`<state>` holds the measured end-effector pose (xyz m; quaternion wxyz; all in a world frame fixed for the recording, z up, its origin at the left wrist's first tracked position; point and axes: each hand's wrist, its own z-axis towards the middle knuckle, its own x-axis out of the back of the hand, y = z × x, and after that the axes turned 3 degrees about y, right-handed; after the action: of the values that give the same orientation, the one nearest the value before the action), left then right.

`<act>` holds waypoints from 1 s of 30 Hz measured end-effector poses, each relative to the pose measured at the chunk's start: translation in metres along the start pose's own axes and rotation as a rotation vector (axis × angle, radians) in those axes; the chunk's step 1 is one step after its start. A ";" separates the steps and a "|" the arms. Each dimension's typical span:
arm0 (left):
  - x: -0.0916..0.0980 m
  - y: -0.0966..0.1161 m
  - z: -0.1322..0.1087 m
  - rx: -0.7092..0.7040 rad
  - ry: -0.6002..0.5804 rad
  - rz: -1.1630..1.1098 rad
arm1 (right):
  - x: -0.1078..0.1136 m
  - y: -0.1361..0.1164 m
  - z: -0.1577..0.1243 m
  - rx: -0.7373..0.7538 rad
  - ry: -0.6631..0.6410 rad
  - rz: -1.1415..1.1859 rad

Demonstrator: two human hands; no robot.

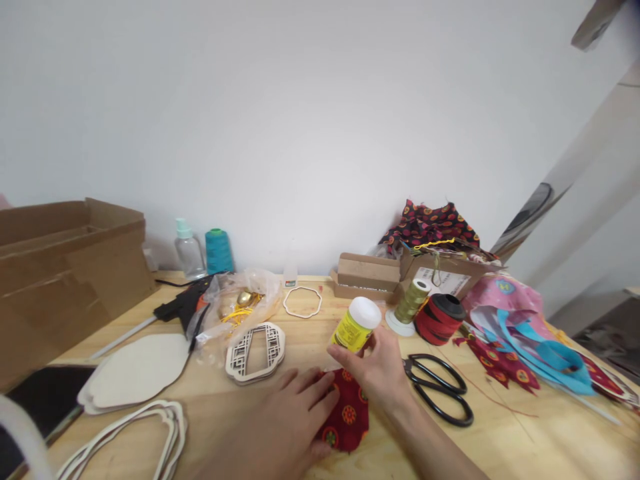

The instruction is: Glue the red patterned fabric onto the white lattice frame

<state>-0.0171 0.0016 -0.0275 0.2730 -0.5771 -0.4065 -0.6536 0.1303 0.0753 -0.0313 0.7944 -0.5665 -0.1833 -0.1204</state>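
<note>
My right hand (377, 367) is wrapped around a small yellow bottle (353, 331) with a white cap, tilted over the table. Beneath it lies a piece of dark red fabric (349, 415) with a round flower pattern. Flat on the left part of that fabric rests my left hand (293, 417), fingers stretched out and slightly blurred. What the fabric lies on, under the hand, is hidden. To the right of my right wrist are black-handled scissors (440, 387). Left of my hands sits a stack of pale lattice-cut frames (256, 353).
Thread spools, one olive (413, 301) and one red (440, 320), stand before a carton of fabric scraps (440, 263). Blue ribbon (545, 347) lies at the right. On the left are pale panels (140, 370), a black glue gun (187, 300) and a large cardboard box (75, 280).
</note>
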 end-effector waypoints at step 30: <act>0.002 0.002 0.000 0.016 -0.014 -0.035 | -0.001 0.000 0.001 0.073 0.014 -0.169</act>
<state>-0.0159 0.0012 -0.0253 0.2631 -0.5722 -0.4239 -0.6509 0.1294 0.0763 -0.0309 0.8026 -0.5190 -0.2292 -0.1841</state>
